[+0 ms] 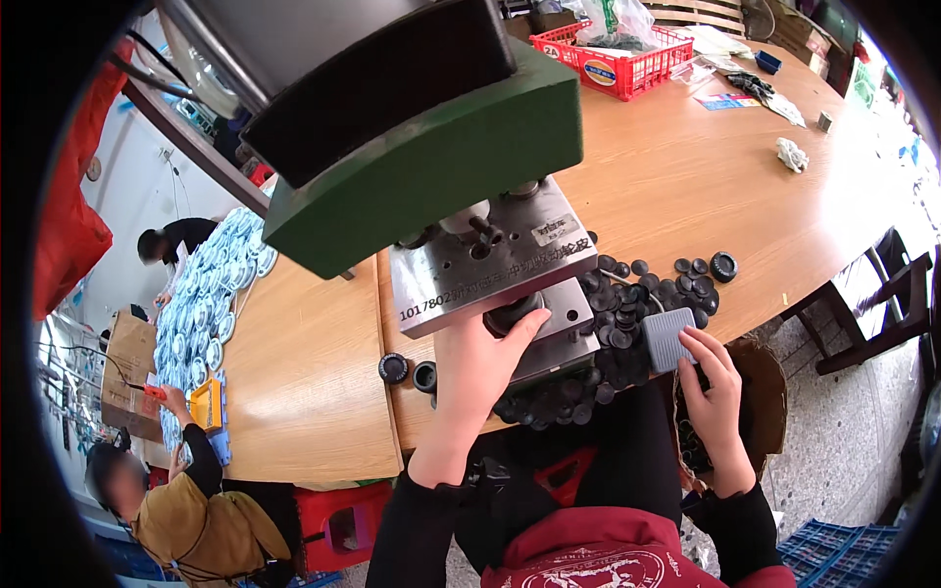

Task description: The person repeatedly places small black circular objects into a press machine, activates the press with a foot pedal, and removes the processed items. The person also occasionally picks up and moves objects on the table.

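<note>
A metal punch die (495, 250) hangs under the green head of a press (431, 157) in front of me. My left hand (480, 365) reaches in between the die and its lower metal block (549, 355). Its thumb lies along a black round part (514, 312), which the hand grips; the other fingers are mostly hidden. At the table edge, my right hand (714, 387) rests its outstretched fingers on a grey ridged pad (670, 339) and holds nothing. Many black discs (613, 358) lie heaped around the block and pad.
Two black round parts, including an upturned one (424, 376), lie left of the block. A red basket (627, 64) stands at the back. Pale blue parts (211, 294) cover the left table, where a person (201, 510) sits. An open carton (760, 392) stands below my right hand.
</note>
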`<state>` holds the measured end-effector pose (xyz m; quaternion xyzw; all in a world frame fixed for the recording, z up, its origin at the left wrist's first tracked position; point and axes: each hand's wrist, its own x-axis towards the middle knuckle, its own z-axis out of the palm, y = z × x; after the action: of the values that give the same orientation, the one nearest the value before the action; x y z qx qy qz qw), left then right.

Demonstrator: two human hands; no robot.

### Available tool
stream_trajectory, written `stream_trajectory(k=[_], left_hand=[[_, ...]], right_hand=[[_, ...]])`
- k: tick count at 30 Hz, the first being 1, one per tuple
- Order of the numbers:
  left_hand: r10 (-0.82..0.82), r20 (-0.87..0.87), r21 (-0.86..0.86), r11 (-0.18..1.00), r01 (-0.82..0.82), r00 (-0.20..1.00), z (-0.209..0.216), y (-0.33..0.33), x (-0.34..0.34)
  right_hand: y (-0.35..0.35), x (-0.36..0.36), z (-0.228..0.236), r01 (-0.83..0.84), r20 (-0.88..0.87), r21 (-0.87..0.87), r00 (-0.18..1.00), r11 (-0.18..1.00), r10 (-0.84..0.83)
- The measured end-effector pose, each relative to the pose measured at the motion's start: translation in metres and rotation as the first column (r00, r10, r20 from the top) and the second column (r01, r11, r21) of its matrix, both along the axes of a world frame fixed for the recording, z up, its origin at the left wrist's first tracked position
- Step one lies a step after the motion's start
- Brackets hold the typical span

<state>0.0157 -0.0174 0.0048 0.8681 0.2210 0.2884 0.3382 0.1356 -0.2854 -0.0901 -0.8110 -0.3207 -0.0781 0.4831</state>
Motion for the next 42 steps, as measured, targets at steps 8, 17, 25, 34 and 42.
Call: stream_trajectory(k=[8, 17, 25, 34, 42], left_hand=[[0.015, 0.136, 0.210, 0.977, -0.044, 0.991, -0.026, 0.009, -0.009], [0.201, 0.218, 0.095, 0.969, -0.226, 0.955, -0.040, 0.006, -0.065], [0.302, -0.447, 0.588, 0.808, 0.022, 0.842, -0.116, 0.090, -0.155], [0.147, -0.506, 0.326, 0.945, 0.030, 0.850, -0.111, 0.106, -0.141], [0.125, 0.216, -0.608, 0.793, 0.033, 0.968, -0.062, 0.073, -0.134]], right_hand=[[0.022, 0.003, 0.007, -0.036, 0.172, -0.181, 0.983, 0.983, 0.068], [0.017, 0.023, -0.043, 0.184, 0.353, -0.596, 0.934, 0.781, 0.049], [0.018, 0.017, -0.036, 0.147, 0.320, -0.490, 0.947, 0.859, 0.020], [0.073, -0.034, 0.050, -0.137, 0.421, -0.057, 0.895, 0.989, 0.148], [0.158, -0.043, 0.083, -0.135, 0.243, 0.066, 0.963, 0.989, 0.116]])
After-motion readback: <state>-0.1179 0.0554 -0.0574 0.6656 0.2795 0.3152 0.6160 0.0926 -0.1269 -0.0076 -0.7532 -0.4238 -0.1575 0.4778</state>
